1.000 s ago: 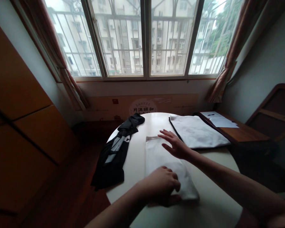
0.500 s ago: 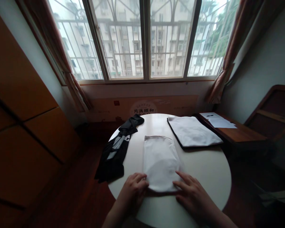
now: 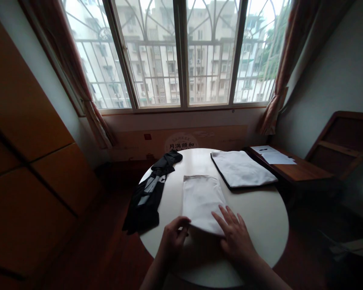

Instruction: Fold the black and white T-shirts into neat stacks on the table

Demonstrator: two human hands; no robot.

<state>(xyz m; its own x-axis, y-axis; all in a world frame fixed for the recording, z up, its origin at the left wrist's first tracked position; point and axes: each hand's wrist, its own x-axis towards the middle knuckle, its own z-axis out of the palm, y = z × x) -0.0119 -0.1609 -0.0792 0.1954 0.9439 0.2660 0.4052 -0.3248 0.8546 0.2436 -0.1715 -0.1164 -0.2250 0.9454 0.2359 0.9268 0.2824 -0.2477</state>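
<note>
A folded white cloth (image 3: pixel 202 199) lies flat on the round white table (image 3: pixel 268 217) before me. At its near left corner, my left hand (image 3: pixel 174 237) is closed, with thumb and forefinger pinching the edge. My right hand (image 3: pixel 234 231) is open, its fingers spread over the near right part of the cloth. The cloth's near edge is slightly raised, with a dark shadow beneath it.
Black clothing (image 3: pixel 147 197) with grey patches hangs over the table's left edge. Another folded white cloth with a black border (image 3: pixel 245 169) lies at the back right. Beyond it, a wooden side table (image 3: pixel 311 171) holds white papers (image 3: pixel 272 155) and a pen.
My right hand has moved up and inward onto the white cloth, fingers spreading. My left hand has closed into a pinch at the near left corner. The near edge has shifted slightly away from me.
</note>
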